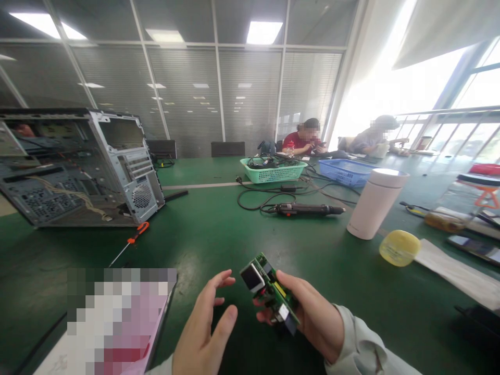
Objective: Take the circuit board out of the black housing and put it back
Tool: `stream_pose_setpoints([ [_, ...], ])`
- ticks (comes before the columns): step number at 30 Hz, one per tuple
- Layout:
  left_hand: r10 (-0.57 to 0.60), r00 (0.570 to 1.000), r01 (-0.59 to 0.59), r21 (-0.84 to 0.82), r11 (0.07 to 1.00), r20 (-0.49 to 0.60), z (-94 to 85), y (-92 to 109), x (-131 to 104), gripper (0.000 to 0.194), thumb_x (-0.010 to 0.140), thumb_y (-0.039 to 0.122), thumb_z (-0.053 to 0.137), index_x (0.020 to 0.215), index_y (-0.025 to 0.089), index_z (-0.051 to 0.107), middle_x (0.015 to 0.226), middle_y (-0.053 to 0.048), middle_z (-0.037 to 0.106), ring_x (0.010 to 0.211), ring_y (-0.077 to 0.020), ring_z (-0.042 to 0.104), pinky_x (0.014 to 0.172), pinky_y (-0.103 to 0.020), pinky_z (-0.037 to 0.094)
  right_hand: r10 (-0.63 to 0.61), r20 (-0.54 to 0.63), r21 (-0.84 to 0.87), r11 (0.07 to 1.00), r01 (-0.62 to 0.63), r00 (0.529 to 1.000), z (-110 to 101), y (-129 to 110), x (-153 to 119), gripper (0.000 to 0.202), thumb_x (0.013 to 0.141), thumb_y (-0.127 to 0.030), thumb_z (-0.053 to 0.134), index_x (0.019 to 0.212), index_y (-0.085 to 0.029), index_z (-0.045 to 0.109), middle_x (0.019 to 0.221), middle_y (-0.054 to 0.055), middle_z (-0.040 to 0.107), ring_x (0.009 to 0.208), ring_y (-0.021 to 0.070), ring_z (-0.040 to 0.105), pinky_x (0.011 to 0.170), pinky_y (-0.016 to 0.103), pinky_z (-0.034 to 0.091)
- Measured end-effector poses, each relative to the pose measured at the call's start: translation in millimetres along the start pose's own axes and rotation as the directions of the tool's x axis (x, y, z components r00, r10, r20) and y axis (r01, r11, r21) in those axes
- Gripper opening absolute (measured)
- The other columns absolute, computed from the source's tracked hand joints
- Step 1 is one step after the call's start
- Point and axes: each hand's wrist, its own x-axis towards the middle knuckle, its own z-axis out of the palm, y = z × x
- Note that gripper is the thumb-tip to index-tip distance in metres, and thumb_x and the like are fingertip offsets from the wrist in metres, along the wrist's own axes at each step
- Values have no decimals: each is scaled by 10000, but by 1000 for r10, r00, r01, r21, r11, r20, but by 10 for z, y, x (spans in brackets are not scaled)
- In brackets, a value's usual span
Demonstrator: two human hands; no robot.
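Note:
My right hand (pixel 312 307) grips a small green circuit board (pixel 279 294) above the table, thumb on its upper face and fingers curled beneath. The board is tilted and carries a dark square part with a pale rim, a yellow connector and a white one. Left of it, my left hand (pixel 209 317) is held apart from the board, its thumb and fingers spread with nothing between them. A pixelated, pinkish flat object (pixel 133 317) lies to the left of that hand. Beyond it rests a screwdriver (pixel 130 240) with an orange-and-black handle.
An open computer case (pixel 135 172) stands at the left. Ahead lie a corded electric screwdriver (pixel 308 209), a green basket (pixel 273 173) of cables and a blue basket (pixel 344 172). A pale tumbler (pixel 375 205) and a yellow container (pixel 399 248) are at the right. Two people sit farther back.

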Motion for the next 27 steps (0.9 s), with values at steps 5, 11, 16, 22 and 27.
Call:
stream_pose_setpoints([
  [5, -44, 998, 43, -37, 998, -35, 24, 28, 33, 480, 911, 515, 384, 1306, 261, 484, 1295, -89, 580, 1215, -293, 522, 1040, -496, 403, 229, 200, 263, 924, -278, 953, -33, -6, -50, 583, 1016, -481, 214, 989, -66, 624, 846, 114, 651, 706, 187, 670, 666, 247, 511],
  [11, 2, 990, -5, -21, 1000, -140, 113, 130, 25, 402, 922, 463, 374, 1211, 250, 556, 1131, -79, 657, 1099, -266, 594, 973, -477, 450, 80, 341, 251, 952, -173, 936, -189, 111, 21, 444, 868, -486, 552, 1040, -83, 625, 733, 69, 634, 637, 171, 644, 636, 228, 517],
  [16, 30, 992, -30, 5, 1000, -124, 81, 142, 30, 392, 926, 442, 376, 1192, 241, 584, 1110, -76, 670, 1080, -257, 612, 941, -448, 482, -26, 397, 239, 968, -76, 917, -220, 163, 82, 459, 768, -513, 687, 954, -102, 604, 579, -6, 535, 473, 108, 527, 574, 207, 484],
  [22, 59, 997, -57, 43, 997, -47, 13, 140, 58, 372, 926, 432, 408, 1172, 237, 608, 1108, -78, 689, 1081, -246, 628, 941, -409, 503, 13, 399, 194, 976, -99, 917, -211, 127, 58, 493, 797, -544, 618, 1001, -98, 567, 712, 49, 598, 615, 166, 605, 635, 254, 486],
  [27, 84, 994, -79, 66, 995, -75, 15, 199, 42, 336, 912, 394, 425, 1119, 238, 639, 1047, -72, 714, 1015, -246, 659, 889, -400, 536, 38, 323, 149, 985, -91, 946, -177, 69, 13, 445, 809, -495, 570, 1023, -106, 538, 823, 102, 631, 713, 225, 641, 705, 322, 494],
])
